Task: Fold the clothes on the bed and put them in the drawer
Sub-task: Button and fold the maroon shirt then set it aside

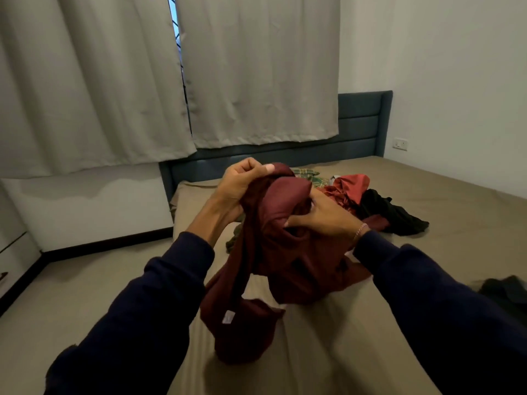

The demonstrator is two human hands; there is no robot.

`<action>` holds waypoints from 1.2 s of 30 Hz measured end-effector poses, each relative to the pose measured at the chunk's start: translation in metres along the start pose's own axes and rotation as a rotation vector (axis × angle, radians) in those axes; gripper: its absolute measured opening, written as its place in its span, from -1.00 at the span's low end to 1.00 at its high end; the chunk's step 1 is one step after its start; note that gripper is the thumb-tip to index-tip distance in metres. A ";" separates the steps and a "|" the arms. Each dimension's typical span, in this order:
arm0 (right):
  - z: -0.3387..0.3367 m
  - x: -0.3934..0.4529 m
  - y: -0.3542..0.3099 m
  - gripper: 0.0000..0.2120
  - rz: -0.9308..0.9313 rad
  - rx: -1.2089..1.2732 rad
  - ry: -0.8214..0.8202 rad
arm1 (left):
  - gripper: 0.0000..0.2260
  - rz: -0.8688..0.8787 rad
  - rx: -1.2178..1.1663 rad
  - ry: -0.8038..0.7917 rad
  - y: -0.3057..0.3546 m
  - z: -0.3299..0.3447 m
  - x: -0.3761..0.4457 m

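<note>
A: Largest first. Bed (356, 337), tan sheet, filling the frame from 3 to 6 o'clock. Blue headboard (360, 129) at 1 o'clock, grey curtains (114, 81) across 10 to 12.

B: Clothes?

A: Maroon garment (273, 252) at centre, bunched and lifted, its lower end drooping onto the sheet toward 6 o'clock. White tag showing near the bottom.

B: The rest of the pile?

A: Behind it, toward 1 and 2 o'clock on the sheet: black garment (390, 212), red garment (349, 188), green plaid garment (309, 175), touching in one heap. Another dark garment (507, 292) at 4 o'clock, well apart, at the frame edge.

B: Hands?

A: Left hand (242, 181), 12 o'clock of the maroon garment, fingers curled tight, pinching its top edge. Right hand (328, 216), at its 2 o'clock side, thumb and fingers closed on a fold. Thin bracelet (360, 229) on the right wrist. Dark blue sleeves on both arms.

B: Smallest?

A: Wall socket (400, 143), 2 o'clock, beside the headboard.
</note>
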State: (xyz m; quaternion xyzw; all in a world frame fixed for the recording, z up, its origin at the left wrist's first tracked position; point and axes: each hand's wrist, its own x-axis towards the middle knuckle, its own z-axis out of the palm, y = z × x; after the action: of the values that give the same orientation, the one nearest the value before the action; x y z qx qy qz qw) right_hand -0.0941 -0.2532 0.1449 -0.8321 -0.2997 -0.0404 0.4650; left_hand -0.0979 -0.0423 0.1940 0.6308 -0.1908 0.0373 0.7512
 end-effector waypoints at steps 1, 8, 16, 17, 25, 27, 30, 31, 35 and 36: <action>0.002 0.005 0.000 -0.50 0.014 -0.025 0.021 | -0.84 -0.012 0.052 0.037 -0.002 0.001 -0.001; -0.031 0.009 0.000 -0.81 0.042 0.016 0.163 | -0.22 -0.139 0.034 -0.002 -0.027 -0.025 -0.007; -0.068 -0.024 -0.009 -0.47 0.284 0.321 -0.458 | -0.64 -0.234 0.351 -0.115 -0.020 -0.030 -0.010; -0.066 -0.025 -0.009 -0.43 0.376 0.339 -0.638 | -0.66 -0.221 0.320 -0.114 -0.020 -0.028 -0.012; -0.029 -0.016 0.001 -0.46 0.241 0.339 -0.441 | -0.73 -0.183 0.199 -0.231 -0.003 -0.036 -0.020; -0.030 -0.015 -0.005 -0.50 0.246 0.177 -0.461 | -0.72 -0.155 0.220 -0.243 0.009 -0.046 -0.020; -0.021 -0.013 -0.013 -0.56 0.221 -0.195 -0.479 | -0.67 -0.078 0.176 -0.233 0.025 -0.057 -0.016; -0.021 -0.012 -0.015 -0.55 0.226 -0.276 -0.465 | -0.68 -0.041 0.171 -0.231 0.032 -0.060 -0.015; -0.047 -0.007 -0.048 -0.50 0.227 -0.450 -0.320 | -0.73 0.003 0.317 -0.082 0.052 -0.066 -0.008; -0.056 -0.005 -0.064 -0.47 0.192 -0.480 -0.250 | -0.77 0.010 0.393 0.023 0.055 -0.067 -0.004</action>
State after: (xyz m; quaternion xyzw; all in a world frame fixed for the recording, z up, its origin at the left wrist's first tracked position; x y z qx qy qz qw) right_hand -0.1203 -0.2751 0.2222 -0.9415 -0.2563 0.0371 0.2158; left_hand -0.1015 0.0334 0.2352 0.7638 -0.1743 0.0847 0.6156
